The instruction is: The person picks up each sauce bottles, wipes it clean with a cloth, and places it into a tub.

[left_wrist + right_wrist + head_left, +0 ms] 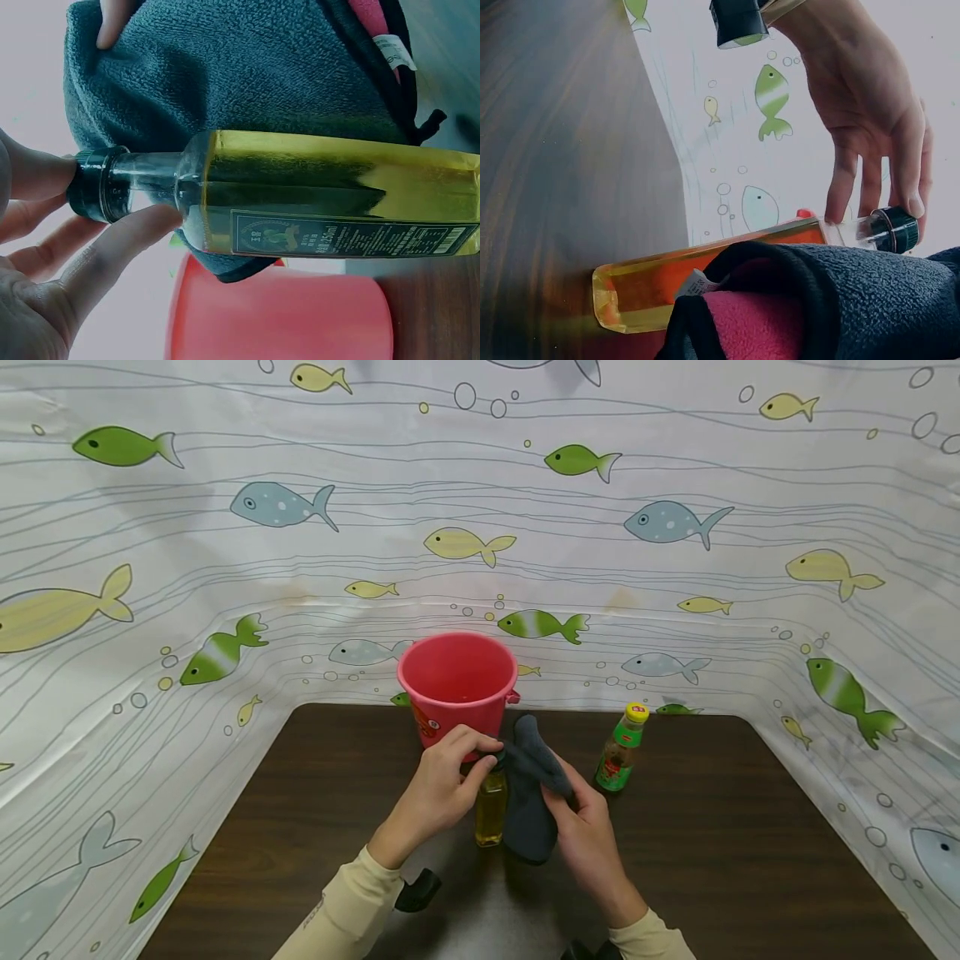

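Note:
A glass bottle of yellow oil (491, 814) with a dark cap stands upright in front of me. My left hand (438, 781) grips it at the neck and cap, thumb and fingers on opposite sides. The left wrist view shows the cap (94, 184) between the fingers. My right hand (588, 827) holds a folded dark grey towel (529, 827) against the bottle's right side. In the right wrist view the towel shows a pink inner face (754, 324), black edging and a white tag (697, 283). It covers part of the bottle there.
Close behind the oil bottle stands a pink bucket (457, 714). A sauce bottle (618, 756) with a yellow cap and green label is to the right of my right hand. A fish-patterned curtain (480, 585) surrounds the dark wooden table (712, 843).

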Tool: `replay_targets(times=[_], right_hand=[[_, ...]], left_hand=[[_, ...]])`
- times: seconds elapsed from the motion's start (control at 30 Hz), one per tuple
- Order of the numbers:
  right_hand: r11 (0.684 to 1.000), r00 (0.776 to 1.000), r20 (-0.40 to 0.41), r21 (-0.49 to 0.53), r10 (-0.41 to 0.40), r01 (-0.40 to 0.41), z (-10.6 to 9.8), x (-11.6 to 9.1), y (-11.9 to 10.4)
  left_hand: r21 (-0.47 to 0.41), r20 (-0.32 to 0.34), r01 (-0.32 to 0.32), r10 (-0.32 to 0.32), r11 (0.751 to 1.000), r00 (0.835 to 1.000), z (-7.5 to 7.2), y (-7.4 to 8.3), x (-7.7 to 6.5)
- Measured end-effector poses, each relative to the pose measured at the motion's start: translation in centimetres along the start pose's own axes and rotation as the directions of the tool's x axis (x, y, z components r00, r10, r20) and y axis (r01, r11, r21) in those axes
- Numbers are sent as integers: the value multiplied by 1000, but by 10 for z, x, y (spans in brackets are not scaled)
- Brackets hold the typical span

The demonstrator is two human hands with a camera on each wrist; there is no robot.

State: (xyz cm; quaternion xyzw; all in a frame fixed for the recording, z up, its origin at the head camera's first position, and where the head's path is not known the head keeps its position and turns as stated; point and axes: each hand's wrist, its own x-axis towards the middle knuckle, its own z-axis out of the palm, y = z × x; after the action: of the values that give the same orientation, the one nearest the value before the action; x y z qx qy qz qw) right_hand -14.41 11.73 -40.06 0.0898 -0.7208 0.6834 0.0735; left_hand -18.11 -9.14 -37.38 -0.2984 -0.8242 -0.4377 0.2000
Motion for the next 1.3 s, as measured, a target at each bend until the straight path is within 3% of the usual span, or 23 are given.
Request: replay_targets(times=[0.4, 0.8, 1.3], right_hand=[[1000, 1000, 24, 10, 19, -19, 4, 0, 6], [1000, 991, 135, -25, -9, 12, 9, -2, 11], [976, 989, 135, -199, -60, 86, 16, 3, 20]], left_hand=[[4, 2, -3, 3, 1000, 1000, 0, -1, 0], [-9, 9, 12, -12, 1000, 1000, 0, -1, 1], [-25, 15, 36, -35, 999, 999, 0, -1, 2]])
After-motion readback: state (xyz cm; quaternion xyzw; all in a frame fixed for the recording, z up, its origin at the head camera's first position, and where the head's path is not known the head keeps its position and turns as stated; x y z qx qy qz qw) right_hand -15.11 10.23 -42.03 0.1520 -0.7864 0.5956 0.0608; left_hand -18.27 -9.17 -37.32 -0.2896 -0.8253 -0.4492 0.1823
